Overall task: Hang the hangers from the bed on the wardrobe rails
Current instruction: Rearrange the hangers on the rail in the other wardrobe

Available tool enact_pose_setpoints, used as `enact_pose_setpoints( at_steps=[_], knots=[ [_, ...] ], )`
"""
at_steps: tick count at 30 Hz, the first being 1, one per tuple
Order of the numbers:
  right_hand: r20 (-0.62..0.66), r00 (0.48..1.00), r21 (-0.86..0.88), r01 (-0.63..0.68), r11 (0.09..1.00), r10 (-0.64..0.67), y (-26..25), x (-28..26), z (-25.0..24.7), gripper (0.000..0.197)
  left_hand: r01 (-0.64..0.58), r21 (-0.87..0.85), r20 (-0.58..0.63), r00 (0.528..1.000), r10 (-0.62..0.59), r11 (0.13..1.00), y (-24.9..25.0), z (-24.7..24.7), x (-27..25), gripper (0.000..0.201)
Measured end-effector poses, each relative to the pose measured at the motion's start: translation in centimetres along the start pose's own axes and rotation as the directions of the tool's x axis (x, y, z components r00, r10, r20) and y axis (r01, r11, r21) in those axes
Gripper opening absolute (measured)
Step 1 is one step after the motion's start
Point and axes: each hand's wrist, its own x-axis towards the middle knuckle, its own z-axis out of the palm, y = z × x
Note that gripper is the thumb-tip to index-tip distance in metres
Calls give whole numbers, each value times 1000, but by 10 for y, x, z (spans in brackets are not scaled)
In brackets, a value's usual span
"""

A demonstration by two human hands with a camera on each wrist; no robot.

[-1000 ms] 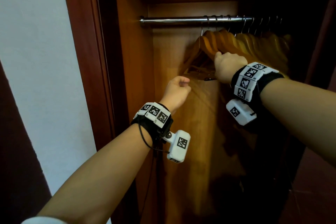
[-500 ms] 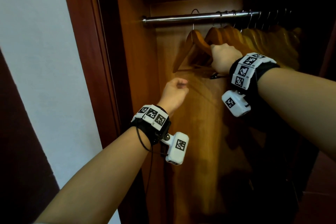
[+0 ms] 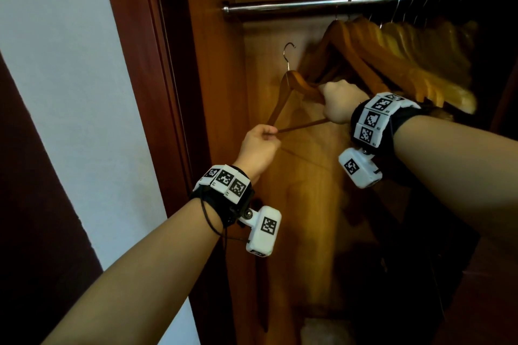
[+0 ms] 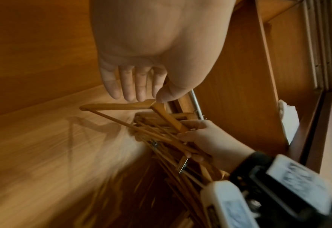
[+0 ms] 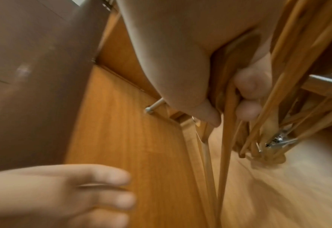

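A wooden hanger [image 3: 297,84] with a metal hook hangs free in the air, its hook below the chrome wardrobe rail [image 3: 280,6] and touching nothing. My right hand [image 3: 336,105] grips its right arm. My left hand [image 3: 260,145] pinches its lower left corner, where the thin bar ends. In the left wrist view my left hand [image 4: 141,61] has its thumb and forefinger closed at the hanger [image 4: 118,106], and my right hand [image 4: 210,138] is wrapped round the other arm. In the right wrist view my right hand [image 5: 180,54] clasps the hanger [image 5: 227,123].
Several wooden hangers [image 3: 406,50] hang packed on the right half of the rail. The rail's left stretch is bare up to the wardrobe side wall [image 3: 213,92]. A dark door frame [image 3: 157,64] and a white wall [image 3: 70,78] stand on the left.
The hanger, whose hook was at the rail half a second ago, is now lower with its hook clear of the rail. My left hand has come up to its left corner.
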Motion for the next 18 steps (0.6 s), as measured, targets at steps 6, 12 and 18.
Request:
enact_pose_setpoints(
  at_steps=[6, 12, 18],
  knots=[
    [70, 994, 1, 80, 997, -80, 13, -43, -7, 33, 44, 20, -29, 999, -43, 999, -2, 21, -13, 33],
    [156, 964, 33, 212, 977, -215, 38, -97, -35, 41, 76, 128, -69, 995, -68, 989, -1, 37, -29, 49],
    [181, 934, 173, 278, 945, -308, 64, -149, -62, 45, 274, -26, -120, 954, -275, 961, 3, 54, -50, 74]
  ],
)
